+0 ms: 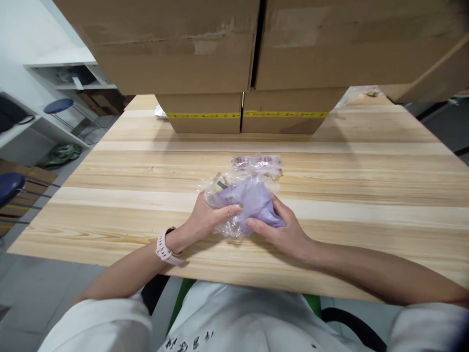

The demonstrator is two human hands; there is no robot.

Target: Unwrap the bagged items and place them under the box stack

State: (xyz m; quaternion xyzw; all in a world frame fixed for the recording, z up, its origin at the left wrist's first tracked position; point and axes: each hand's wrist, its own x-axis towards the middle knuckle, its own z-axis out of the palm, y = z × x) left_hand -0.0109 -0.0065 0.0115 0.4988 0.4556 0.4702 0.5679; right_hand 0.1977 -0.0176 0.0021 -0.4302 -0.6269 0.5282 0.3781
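Folded purple fabric (262, 198) lies partly inside a crinkled clear plastic bag (232, 229), held just over the table near its front edge. My left hand (214, 215), with a pale pink watch band on the wrist, grips the bagged side, thumb on top. On the other side my right hand (284, 227) is closed on the purple fabric where it shows at the bag's right end, thumb pressing from above. The fingers beneath are hidden. Just beyond the bundle lies a clear plastic packet with reddish-brown print (258, 161).
Stacked cardboard boxes (205, 105) with yellow tape stand at the back of the wooden table (128, 195), the upper ones overhanging it. Clear plastic (350, 95) shows at the back right. Blue stools (58, 106) and shelves are on the left.
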